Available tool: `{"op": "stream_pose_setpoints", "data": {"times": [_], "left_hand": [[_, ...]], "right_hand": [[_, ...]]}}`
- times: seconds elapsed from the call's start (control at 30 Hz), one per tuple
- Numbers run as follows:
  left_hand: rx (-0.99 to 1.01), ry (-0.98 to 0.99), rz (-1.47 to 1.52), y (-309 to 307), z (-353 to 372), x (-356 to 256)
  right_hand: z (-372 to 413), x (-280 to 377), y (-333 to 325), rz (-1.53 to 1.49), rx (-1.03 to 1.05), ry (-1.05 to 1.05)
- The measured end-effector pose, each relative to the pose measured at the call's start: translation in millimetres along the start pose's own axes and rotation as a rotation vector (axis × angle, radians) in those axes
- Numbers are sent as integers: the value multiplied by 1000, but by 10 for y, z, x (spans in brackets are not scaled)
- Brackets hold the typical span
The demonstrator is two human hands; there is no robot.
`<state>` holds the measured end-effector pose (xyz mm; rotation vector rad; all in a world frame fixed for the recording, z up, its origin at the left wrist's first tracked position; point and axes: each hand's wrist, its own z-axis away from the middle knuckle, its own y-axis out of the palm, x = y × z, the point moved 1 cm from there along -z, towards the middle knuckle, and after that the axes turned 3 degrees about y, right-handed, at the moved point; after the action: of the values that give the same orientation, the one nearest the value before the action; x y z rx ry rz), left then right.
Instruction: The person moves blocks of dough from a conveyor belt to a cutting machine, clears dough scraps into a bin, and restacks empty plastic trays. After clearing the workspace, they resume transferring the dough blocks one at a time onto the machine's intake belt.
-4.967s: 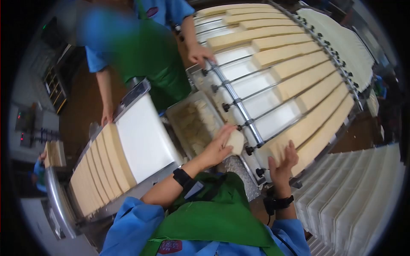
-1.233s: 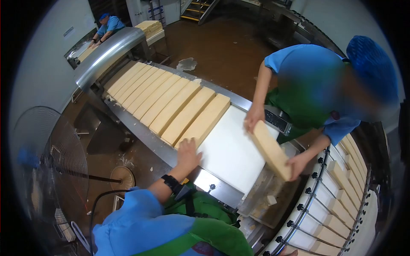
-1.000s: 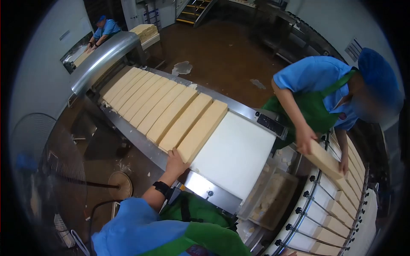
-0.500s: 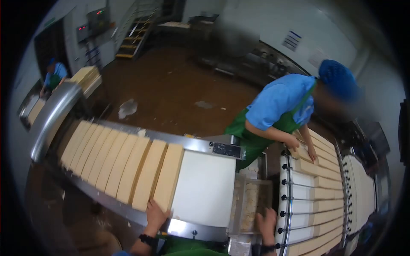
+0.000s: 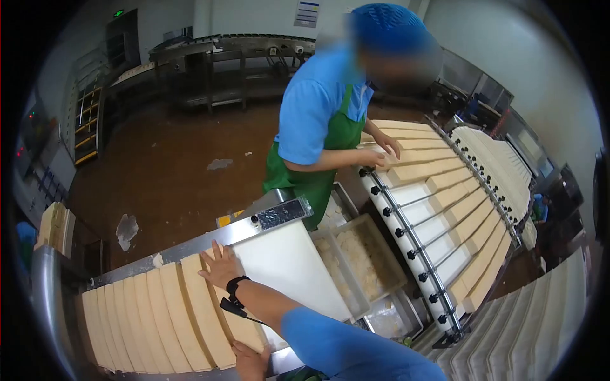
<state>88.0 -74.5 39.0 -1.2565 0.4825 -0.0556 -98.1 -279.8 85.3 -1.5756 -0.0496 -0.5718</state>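
Note:
A row of long pale beige slabs (image 5: 149, 317) lies side by side on a metal-edged conveyor. My right hand (image 5: 222, 267), with a black band at the wrist, reaches across to the far end of the rightmost slab (image 5: 236, 320). Its fingers are spread over the slab's end. At the near end of the same slab my left hand (image 5: 251, 362) has its thumb and fingers around the end, partly cut off by the frame's bottom. My right forearm and blue sleeve cover part of the slab and of the white belt (image 5: 279, 254).
Bins with pale scraps (image 5: 365, 254) stand between this conveyor and a second one with spaced slabs (image 5: 457, 209). A co-worker (image 5: 318, 120) in a green apron has both hands on slabs there. Rippled pale sheets (image 5: 521, 324) stand at lower right.
My view has swung to the right. My right hand has moved from beside the scrap bins across to the far end of the rightmost slab. My left hand stays at its near end.

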Motion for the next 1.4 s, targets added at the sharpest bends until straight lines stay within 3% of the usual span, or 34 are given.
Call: {"op": "stream_pose_setpoints", "data": {"times": [0.17, 0.27, 0.33, 0.4, 0.47, 0.5, 0.53, 0.6, 0.7, 0.73, 0.8, 0.87, 0.93, 1.07, 1.13, 1.17, 1.23, 1.27, 1.33, 1.4], "left_hand": [[50, 17, 42, -37, -40, -87], [-21, 34, 19, 38, -38, -110], [5, 73, 66, -12, -70, -159], [36, 120, 111, -92, -94, -232], [54, 309, 210, -211, -133, -400], [56, 328, 208, -329, -117, -566], [150, 268, 240, -442, -89, -753], [241, 226, 265, -444, -54, -984], [124, 204, 347, -224, -93, -1246], [44, 271, 367, -158, -116, -1325], [-15, 342, 363, -46, -87, -1506], [-153, 608, 410, -88, -14, -1907], [-139, 739, 422, -146, 114, -2388], [-39, 858, 402, -213, 526, -3333], [-8, 1074, 467, -163, 739, -3674], [-19, 1067, 463, -161, 823, -3838], [89, 1238, 438, -137, 1007, -4120], [72, 1227, 431, -86, 1050, -4224], [332, 1234, 426, 52, 1060, -4417], [384, 1245, 455, 183, 1072, -4594]], "right_hand": [[-57, -129, 324, 118, -14, 131], [96, -198, -199, 104, 145, 267], [140, -475, -390, 69, 123, 329], [214, -913, -521, -18, 104, 524], [394, -1297, -668, -120, -20, 658], [469, -1475, -659, -81, -69, 645], [524, -1654, -651, 139, 10, 516], [815, -1776, -877, -63, -110, 703], [1328, -2170, -1137, -355, -238, 811], [1508, -2304, -1177, -326, -405, 849], [1953, -2661, -1397, -556, -546, 885], [2437, -3080, -1548, -478, -813, 845], [3036, -3289, -2074, -566, -884, 909], [4000, -4058, -2580, -362, -996, 1090], [4396, -4371, -2830, -353, -922, 1195], [4551, -4594, -2881, -301, -791, 1268], [4761, -4955, -2979, -171, -512, 1375], [4817, -5099, -3058, -91, -368, 1404], [4874, -5542, -3030, 61, -217, 1341], [4882, -5747, -3074, 167, -258, 1329]]}}
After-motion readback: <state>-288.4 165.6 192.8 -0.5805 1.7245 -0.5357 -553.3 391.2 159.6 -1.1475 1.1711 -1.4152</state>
